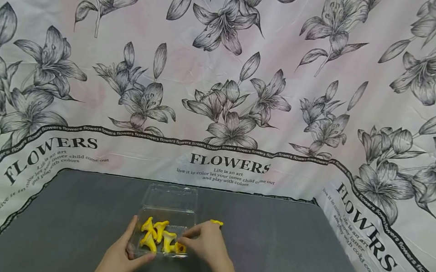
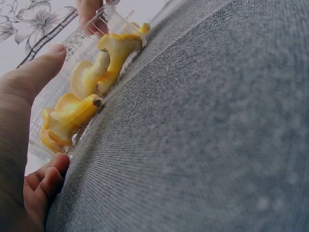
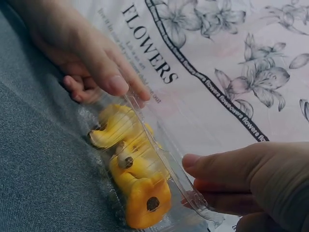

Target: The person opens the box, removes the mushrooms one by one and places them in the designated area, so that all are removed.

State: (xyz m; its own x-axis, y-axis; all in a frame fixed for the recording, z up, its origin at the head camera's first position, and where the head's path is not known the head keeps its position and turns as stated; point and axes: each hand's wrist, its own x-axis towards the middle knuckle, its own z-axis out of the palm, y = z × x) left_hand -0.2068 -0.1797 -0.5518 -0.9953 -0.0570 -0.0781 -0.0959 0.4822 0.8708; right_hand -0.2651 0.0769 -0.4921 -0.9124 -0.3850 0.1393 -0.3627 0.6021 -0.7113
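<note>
A clear plastic clamshell box (image 1: 161,256) rests on the grey cloth, its lid (image 1: 170,197) folded back. Several yellow trumpet-shaped mushrooms (image 1: 149,242) lie inside. My left hand (image 1: 120,252) holds the box at its near left corner, thumb along the front and fingers at the left side. At the right end, my right hand (image 1: 205,244) is over the rim, fingers bent and thumb a little apart, with no mushroom visible between them. Just below these fingertips in the head view is another mushroom (image 1: 180,248), whose dark stem end shows in the right wrist view.
Beyond my right hand, one more yellow mushroom (image 1: 216,222) shows, partly hidden by that hand. Grey cloth (image 1: 277,254) covers the table. A flower-printed white curtain (image 1: 230,170) encloses the back and both sides.
</note>
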